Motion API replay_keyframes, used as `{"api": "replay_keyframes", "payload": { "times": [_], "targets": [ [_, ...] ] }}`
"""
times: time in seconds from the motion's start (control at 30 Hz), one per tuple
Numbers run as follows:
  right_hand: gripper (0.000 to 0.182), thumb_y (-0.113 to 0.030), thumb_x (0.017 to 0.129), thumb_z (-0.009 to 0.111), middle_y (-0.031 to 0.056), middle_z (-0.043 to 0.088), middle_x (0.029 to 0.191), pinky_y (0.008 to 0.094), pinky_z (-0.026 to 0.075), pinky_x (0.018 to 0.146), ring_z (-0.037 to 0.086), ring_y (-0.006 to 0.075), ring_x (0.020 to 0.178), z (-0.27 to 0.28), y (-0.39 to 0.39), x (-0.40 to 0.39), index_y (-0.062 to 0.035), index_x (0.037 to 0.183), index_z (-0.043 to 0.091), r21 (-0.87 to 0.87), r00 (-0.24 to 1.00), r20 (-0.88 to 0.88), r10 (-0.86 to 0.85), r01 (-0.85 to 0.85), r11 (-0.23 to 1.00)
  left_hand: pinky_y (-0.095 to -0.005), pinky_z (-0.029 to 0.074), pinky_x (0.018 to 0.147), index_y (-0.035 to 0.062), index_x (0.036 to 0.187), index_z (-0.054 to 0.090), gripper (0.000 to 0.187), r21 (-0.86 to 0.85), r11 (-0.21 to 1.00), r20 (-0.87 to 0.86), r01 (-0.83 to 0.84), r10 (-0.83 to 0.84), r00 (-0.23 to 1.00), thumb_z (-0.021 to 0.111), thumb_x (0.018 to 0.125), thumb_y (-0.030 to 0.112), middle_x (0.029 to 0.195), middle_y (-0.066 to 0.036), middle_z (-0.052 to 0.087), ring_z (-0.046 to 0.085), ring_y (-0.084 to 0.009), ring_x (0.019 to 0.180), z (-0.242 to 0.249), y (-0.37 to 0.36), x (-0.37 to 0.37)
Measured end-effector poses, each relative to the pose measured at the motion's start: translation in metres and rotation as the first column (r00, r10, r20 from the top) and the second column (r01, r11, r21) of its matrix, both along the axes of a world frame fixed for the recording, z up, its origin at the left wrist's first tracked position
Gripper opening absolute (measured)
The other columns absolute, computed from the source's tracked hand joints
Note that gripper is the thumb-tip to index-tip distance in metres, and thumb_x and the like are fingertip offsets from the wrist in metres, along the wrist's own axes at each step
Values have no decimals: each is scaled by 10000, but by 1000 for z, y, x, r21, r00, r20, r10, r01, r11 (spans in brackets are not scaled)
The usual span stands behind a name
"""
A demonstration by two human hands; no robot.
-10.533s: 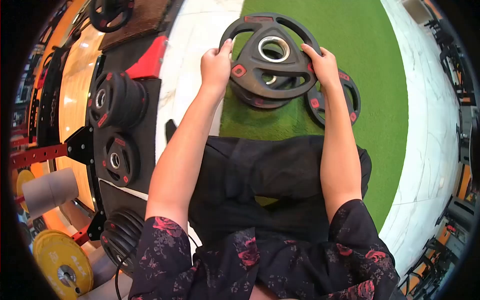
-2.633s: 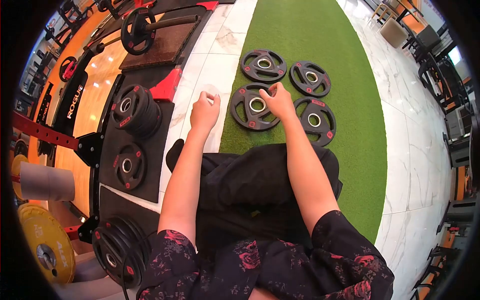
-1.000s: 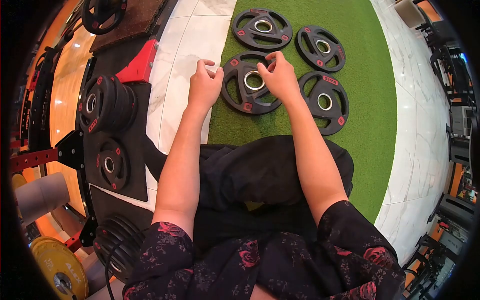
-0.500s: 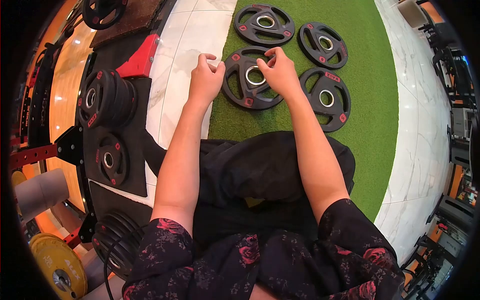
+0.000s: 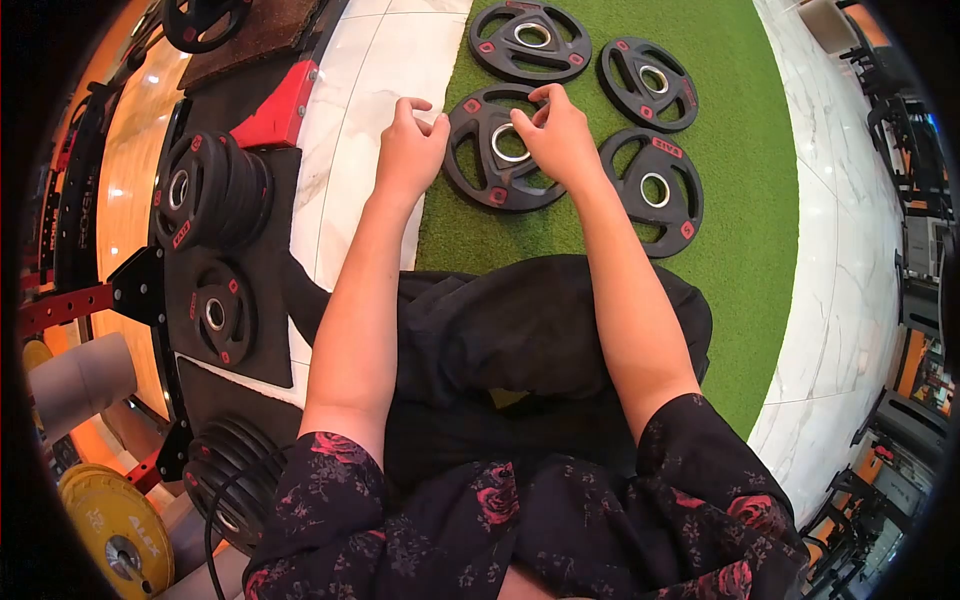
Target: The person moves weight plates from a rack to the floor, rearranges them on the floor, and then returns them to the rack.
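Both of my arms reach forward above the green turf. My left hand (image 5: pixel 413 146) is at the left edge of the nearest black weight plate (image 5: pixel 490 196), fingers bent and thumb apart, with nothing between them. Over the right side of that same plate is my right hand (image 5: pixel 557 137), its fingers curled and a gap showing between thumb and forefinger. The plate lies flat, with a steel-ringed centre hole and red markings. Around it on the turf lie a far plate (image 5: pixel 490 65), an upper right plate (image 5: pixel 685 112) and a lower right plate (image 5: pixel 686 195).
To the left, a stack of black plates (image 5: pixel 200 215) and a single plate (image 5: pixel 237 325) rest on dark matting. A red metal bracket (image 5: pixel 282 112) and a yellow plate (image 5: pixel 105 510) are also on that side. Gym equipment (image 5: pixel 925 250) lines the far right beyond white tiles (image 5: pixel 835 270).
The view has shifted slightly, so the plates appear a little higher. My hands keep nearly the same pose.
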State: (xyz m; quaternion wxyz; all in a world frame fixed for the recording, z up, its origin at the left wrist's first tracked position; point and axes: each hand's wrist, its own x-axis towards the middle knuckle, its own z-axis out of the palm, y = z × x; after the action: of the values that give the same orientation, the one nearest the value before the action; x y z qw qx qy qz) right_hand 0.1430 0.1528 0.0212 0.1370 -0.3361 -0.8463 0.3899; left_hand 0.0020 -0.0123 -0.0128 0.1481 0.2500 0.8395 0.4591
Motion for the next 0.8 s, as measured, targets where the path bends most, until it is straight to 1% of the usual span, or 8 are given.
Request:
{"api": "replay_keyframes", "payload": {
  "times": [0.03,0.37,0.43,0.5,0.53,0.63,0.7,0.8],
  "targets": [
    [434,-300,921,722,124,669,863,422,530,798,682,291,848,0,0,0,-13,1214,581,0,1000,1,-1,1,1000,-327,551,597,-2,1198,544,353,22,1000,-46,6,-5,999,665,968,238,800,-118,701,678,-189,614,-3,0,-1],
    [433,-292,911,732,140,694,906,432,527,805,690,311,873,-6,-10,-3,-28,1220,584,36,999,35,7,-8,999,-331,558,601,0,1194,550,351,4,1000,-59,5,-4,998,665,967,241,805,-125,709,690,-198,624,-1,1,-2],
    [439,-292,905,737,142,696,906,435,526,802,690,316,874,-20,-22,-3,-31,1223,583,82,999,35,37,-40,996,-418,566,790,-7,1197,569,378,29,999,8,-43,43,999,668,938,249,843,-172,745,735,-321,819,8,1,3],
    [457,-292,894,749,146,693,878,435,523,779,684,320,852,-28,-47,-8,-32,1231,582,7,976,-33,217,-216,976,-423,572,789,-2,1181,573,374,133,988,24,-80,78,997,680,925,249,846,-181,750,741,-325,818,11,-2,1],
    [464,-295,890,754,143,686,845,434,522,754,681,318,830,-20,-57,-7,-28,1229,583,-16,969,-47,243,-244,970,-328,564,611,2,1193,563,348,200,977,-38,-77,86,996,699,947,207,843,-136,732,704,-197,630,17,-9,0],
    [424,-266,890,760,132,678,830,399,532,711,682,276,759,5,-89,-16,-13,1190,602,-33,962,-125,244,-249,968,-312,542,583,9,1201,559,333,288,939,-44,-190,212,976,687,963,203,871,-126,745,705,-177,617,56,-54,-3],
    [389,-245,906,754,127,687,846,359,552,696,678,232,697,30,-119,-23,-1,1173,611,-52,942,-160,295,-307,950,-299,544,583,10,1195,570,314,355,892,69,-281,275,959,683,969,196,898,-125,749,714,-176,646,87,-98,-10],
    [379,-248,906,756,130,688,857,366,551,696,676,228,707,51,-174,-48,-9,1165,619,-26,888,-267,375,-396,918,-298,572,626,7,1205,591,351,297,867,-186,-399,463,867,705,955,226,922,-141,751,728,-194,704,87,-188,-50]
  ]
}}
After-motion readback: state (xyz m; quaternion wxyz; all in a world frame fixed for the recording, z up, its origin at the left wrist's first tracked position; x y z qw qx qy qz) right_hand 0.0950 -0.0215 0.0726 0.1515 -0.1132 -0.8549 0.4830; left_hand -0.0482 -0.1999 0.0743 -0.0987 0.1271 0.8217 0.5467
